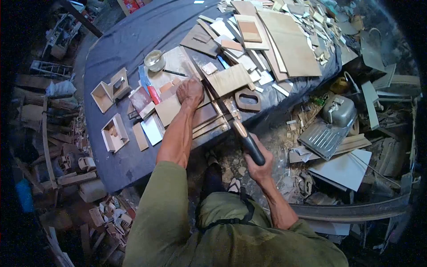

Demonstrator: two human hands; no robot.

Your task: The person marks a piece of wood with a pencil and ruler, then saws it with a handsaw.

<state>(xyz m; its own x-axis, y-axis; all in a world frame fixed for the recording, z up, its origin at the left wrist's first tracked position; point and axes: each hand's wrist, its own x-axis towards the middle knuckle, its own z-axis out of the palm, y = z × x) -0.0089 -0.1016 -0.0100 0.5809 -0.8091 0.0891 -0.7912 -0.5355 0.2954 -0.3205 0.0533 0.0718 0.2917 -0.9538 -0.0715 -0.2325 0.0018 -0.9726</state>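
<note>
My right hand is wrapped around the black and light-brown handle of a handsaw. From that handle the thin dark blade, seen nearly edge-on, runs up and left between wood pieces on the table. My left hand is closed and presses down on a wooden board just left of the blade. Its fingertips are hidden under the knuckles. Close by my left hand lie a red and blue cutter, a dark pencil and a brown sanded-looking block.
A dark cloth covers the table. Small wooden boxes stand at the left, beside a glue tub. A wooden ring-shaped piece lies near the front edge. Plywood sheets and offcuts pile at the back right. A metal sink lies among floor scraps.
</note>
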